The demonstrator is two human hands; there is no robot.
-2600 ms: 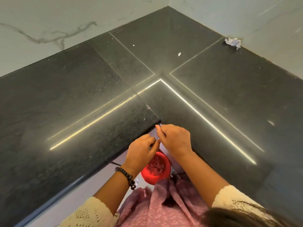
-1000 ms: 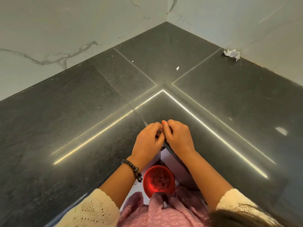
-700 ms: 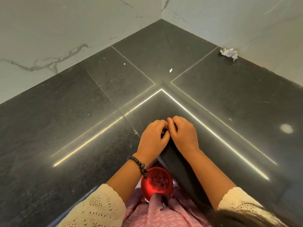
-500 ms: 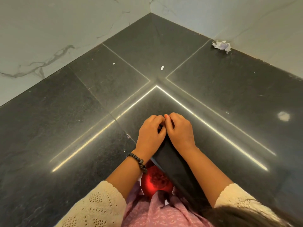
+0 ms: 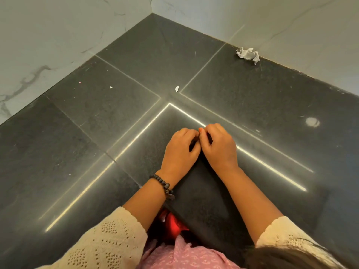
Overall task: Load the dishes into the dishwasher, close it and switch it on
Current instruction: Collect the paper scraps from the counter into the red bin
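Head view looks down on a dark stone counter (image 5: pixel 101 133) in a corner, where the left hand (image 5: pixel 179 152) and right hand (image 5: pixel 220 150) lie side by side with fingers curled under and fingertips meeting; whether they pinch anything cannot be told. Below the wrists, a red bowl (image 5: pixel 171 225) shows partly under the counter's front edge, and no dishwasher can be made out. A crumpled paper (image 5: pixel 247 54) lies by the right wall.

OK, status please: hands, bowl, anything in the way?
Both hands, left and right, curled at counter corner. Red bowl below, mostly hidden. Nothing blocking.
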